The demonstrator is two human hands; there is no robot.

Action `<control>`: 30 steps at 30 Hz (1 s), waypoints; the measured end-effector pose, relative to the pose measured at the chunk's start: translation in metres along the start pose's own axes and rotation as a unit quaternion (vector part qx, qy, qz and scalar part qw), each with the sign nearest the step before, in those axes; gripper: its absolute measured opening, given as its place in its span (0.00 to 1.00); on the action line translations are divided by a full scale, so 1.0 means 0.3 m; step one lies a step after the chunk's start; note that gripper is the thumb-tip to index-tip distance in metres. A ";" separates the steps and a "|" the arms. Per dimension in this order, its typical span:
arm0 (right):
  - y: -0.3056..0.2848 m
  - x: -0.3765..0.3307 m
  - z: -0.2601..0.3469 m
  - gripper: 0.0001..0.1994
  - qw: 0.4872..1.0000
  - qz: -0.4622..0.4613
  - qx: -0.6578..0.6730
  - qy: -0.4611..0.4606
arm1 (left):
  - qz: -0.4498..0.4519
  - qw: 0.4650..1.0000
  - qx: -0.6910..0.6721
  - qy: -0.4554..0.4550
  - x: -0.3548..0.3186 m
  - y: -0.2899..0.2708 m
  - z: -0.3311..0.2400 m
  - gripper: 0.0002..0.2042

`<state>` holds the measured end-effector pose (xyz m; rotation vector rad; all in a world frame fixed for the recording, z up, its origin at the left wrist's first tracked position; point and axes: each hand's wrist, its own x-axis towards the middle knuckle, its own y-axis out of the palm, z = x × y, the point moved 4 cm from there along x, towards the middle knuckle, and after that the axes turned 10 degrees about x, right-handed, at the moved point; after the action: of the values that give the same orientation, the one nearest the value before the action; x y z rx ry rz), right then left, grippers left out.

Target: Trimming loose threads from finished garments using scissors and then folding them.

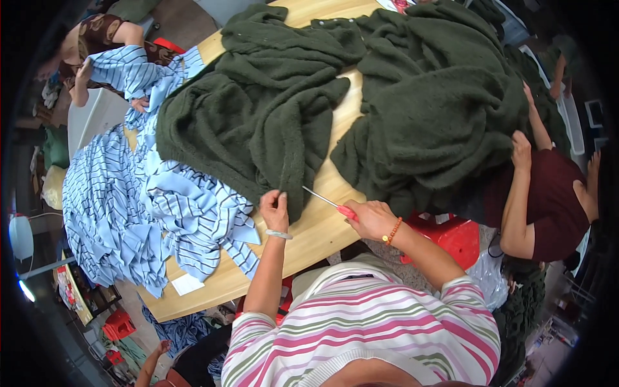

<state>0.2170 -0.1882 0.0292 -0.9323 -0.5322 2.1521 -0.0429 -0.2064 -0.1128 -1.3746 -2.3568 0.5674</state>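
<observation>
A dark green fleecy garment (258, 116) lies spread and rumpled over the middle of the wooden table. At its near edge my left hand (274, 205) is closed, pinching the cloth between thumb and fingers. My right hand (373, 220) is wrapped around the red handle of a slim metal tool (324, 198), just right of the left hand. The tool's tip points up and left, beside the edge of the green cloth. Whether it is a pair of scissors or a single shaft, I cannot tell.
A second green fleecy pile (432, 109) covers the table's right side, where another person's hand (521, 149) touches it. Blue striped cloth (109, 206) is heaped at left, handled by a person at far left. A red stool (448, 238) stands right of the table (322, 226).
</observation>
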 end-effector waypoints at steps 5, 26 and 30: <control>0.025 0.006 -0.030 0.16 1.000 -0.003 -0.006 0.005 | -0.112 0.984 0.046 -0.133 0.217 -0.143 0.118 0.08; 0.031 0.122 0.208 0.11 0.996 0.073 -0.019 -0.044 | 0.147 0.781 -0.447 -0.411 0.217 -0.094 0.104 0.13; 0.060 0.107 0.198 0.12 0.992 0.126 0.002 -0.028 | 0.014 0.955 -0.214 -0.203 0.337 -0.243 0.104 0.08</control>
<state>0.1487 -0.1809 0.0425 -0.9830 -0.4566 2.4092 -0.1590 -0.1554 -0.0926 -1.5963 -2.9275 0.3863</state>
